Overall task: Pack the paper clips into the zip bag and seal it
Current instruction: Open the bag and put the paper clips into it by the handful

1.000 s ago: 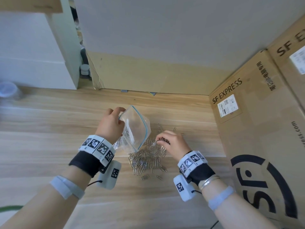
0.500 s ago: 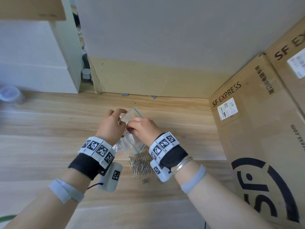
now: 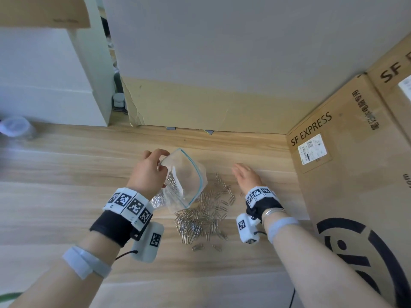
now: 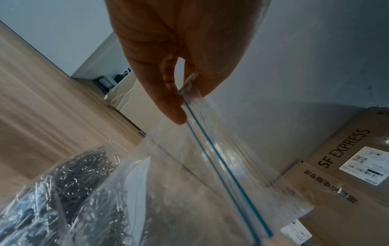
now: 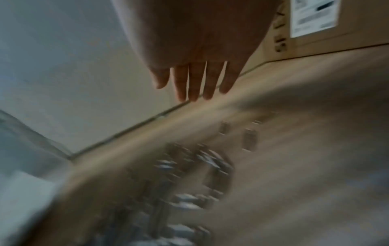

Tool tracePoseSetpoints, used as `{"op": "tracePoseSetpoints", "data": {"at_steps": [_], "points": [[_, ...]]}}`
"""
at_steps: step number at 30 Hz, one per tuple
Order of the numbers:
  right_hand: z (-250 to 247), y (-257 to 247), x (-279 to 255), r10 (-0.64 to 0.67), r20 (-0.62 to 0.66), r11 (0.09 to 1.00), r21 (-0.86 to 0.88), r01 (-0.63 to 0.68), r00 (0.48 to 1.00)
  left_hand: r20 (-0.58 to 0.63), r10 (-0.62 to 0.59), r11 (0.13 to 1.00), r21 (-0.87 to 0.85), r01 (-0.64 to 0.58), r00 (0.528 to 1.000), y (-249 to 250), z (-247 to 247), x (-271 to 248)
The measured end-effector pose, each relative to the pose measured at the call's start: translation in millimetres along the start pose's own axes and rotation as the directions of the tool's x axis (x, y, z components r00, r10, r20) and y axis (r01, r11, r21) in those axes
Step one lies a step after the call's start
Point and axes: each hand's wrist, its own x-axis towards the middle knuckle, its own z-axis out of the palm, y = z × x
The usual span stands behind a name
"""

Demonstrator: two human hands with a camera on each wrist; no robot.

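Beside the SF EXPRESS cardboard box [image 3: 347, 174], our left hand [image 3: 149, 174] pinches the clear blue-zipped plastic zip bag [image 3: 186, 181] at its rim | right hand [image 3: 246, 174] flat, empty | loose silver wire paper clips [image 3: 204, 216] between: light, slippery, tangling; we judge scooping best.

Readable text: "SF EXPRESS" in black on the cardboard box [image 3: 347, 165] at 3 o'clock, above its white shipping label [image 3: 312, 148], label print too small to read. Vertical Chinese characters further up the same face. Second box [image 3: 398, 81] at 2 o'clock shows "SF". Wristbands [image 3: 130, 204] carry black-and-white square marker codes.
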Motion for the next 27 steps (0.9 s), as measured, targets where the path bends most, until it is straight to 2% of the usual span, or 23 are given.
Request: {"op": "tracePoseSetpoints", "data": {"at_steps": [2, 4, 7, 11, 13, 15, 17, 20, 24, 27], "points": [[17, 31, 1, 0.048, 0.102, 0.986, -0.162, -0.031, 0.994, -0.001, 0.002, 1.0, 0.009, -0.002, 1.0, -2, 1, 1], [33, 50, -2, 0.079, 0.134, 0.962, -0.27, -0.04, 0.988, -0.005, -0.005, 1.0, -0.005, 0.005, 1.0, -3, 1, 2], [52, 52, -17, 0.044, 0.143, 0.98, -0.197, -0.015, 0.989, -0.01, -0.005, 1.0, -0.016, 0.005, 1.0, -3, 1, 3], [65, 37, -39, -0.127, 0.197, 0.983, -0.103, 0.149, 0.972, -0.015, 0.002, 1.0, 0.011, -0.002, 1.0, -4, 0, 4], [64, 30, -47, -0.208, 0.2, 0.977, -0.002, 0.213, 0.957, -0.016, 0.003, 1.0, 0.01, -0.003, 1.0, -4, 0, 5], [60, 28, -53, -0.232, 0.172, 0.969, 0.132, 0.211, 0.957, -0.02, 0.004, 1.0, 0.002, -0.004, 1.0, -4, -1, 6], [51, 24, -56, -0.158, 0.121, 0.971, 0.201, 0.131, 0.98, -0.027, 0.006, 1.0, 0.007, -0.006, 1.0, -4, -1, 6], [39, 13, -44, -0.095, 0.017, 0.977, 0.193, 0.09, 0.995, -0.031, 0.003, 1.0, 0.005, -0.002, 1.0, -4, 0, 5], [41, -4, -10, -0.152, 0.077, 0.981, 0.13, 0.141, 0.985, -0.034, -0.008, 1.0, -0.009, 0.007, 0.999, -6, -1, 6], [43, -13, 8, -0.17, 0.067, 0.985, 0.017, 0.169, 0.983, -0.027, -0.008, 1.0, 0.006, 0.008, 1.0, -7, -3, 5]]}}
